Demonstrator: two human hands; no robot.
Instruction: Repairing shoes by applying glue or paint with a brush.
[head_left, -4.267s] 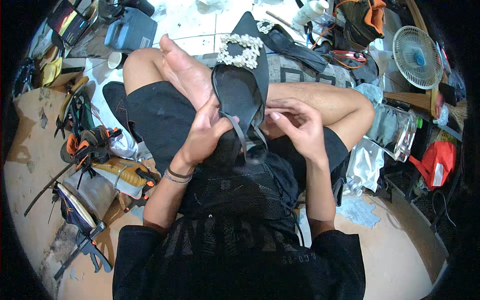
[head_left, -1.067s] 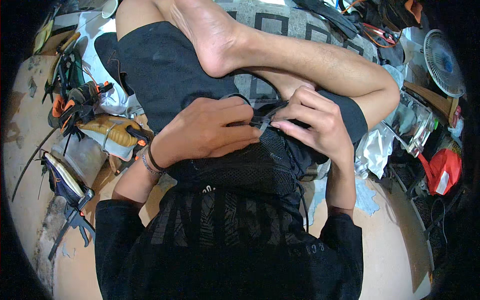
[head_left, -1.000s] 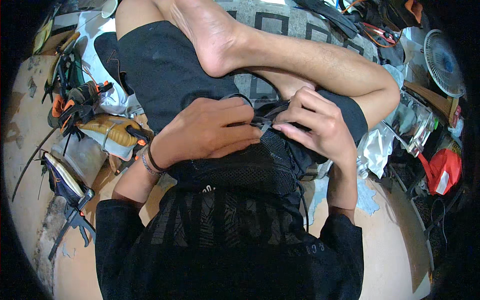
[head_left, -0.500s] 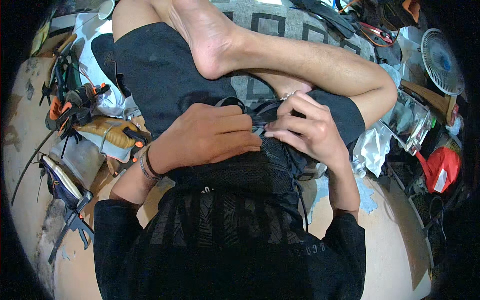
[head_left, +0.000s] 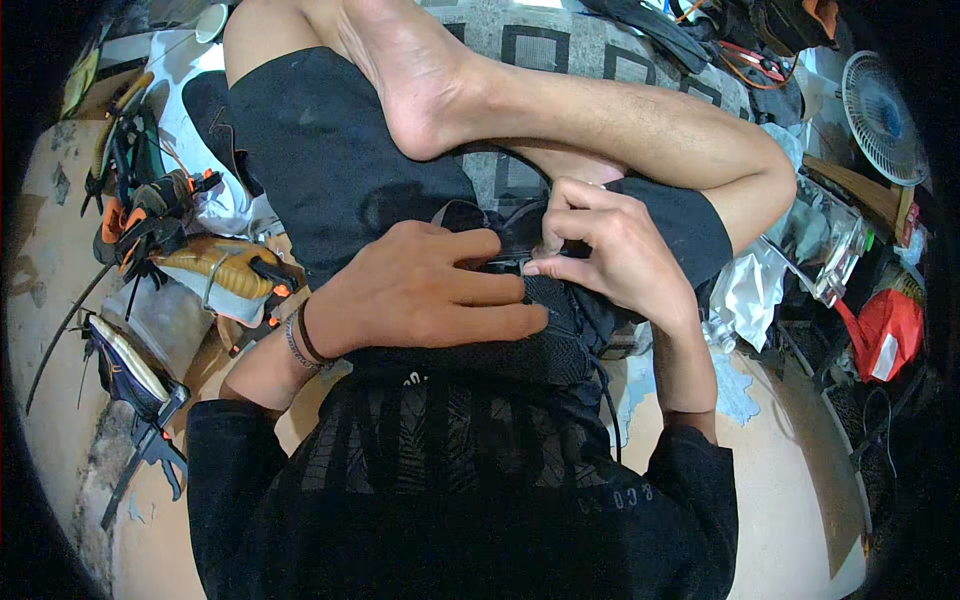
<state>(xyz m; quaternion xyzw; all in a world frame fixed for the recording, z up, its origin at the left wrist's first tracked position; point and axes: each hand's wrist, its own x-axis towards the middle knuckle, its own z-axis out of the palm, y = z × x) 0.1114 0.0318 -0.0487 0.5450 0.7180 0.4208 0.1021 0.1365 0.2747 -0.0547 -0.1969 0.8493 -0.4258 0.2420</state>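
A black mesh bag (head_left: pixel 550 350) lies across my lap, with dark straps (head_left: pixel 462 215) at its far edge. My left hand (head_left: pixel 430 290) rests palm down on the bag, its fingers stretched out and slightly apart. Its thumb is out of sight. Just to the right, my right hand (head_left: pixel 610 245) bends over the bag's far edge with thumb and forefinger drawn together. What lies between those fingertips is too small and dark to make out. A thin black cord (head_left: pixel 608 400) hangs from the bag's right side.
Clamps with orange tips (head_left: pixel 165 205) and a yellow-brown shoe-like piece (head_left: pixel 220 268) lie left. Nearer is a dark shoe (head_left: pixel 125 365) with another clamp (head_left: pixel 160 455). A grey patterned cushion (head_left: pixel 500 175) is beyond my legs. Right are a fan (head_left: pixel 880 120), clear plastic (head_left: pixel 750 295) and a red bag (head_left: pixel 885 335).
My left hand's fingers have spread and reach farther right over the bag. The right hand's fingers have shifted slightly left and curled differently at the bag's edge.
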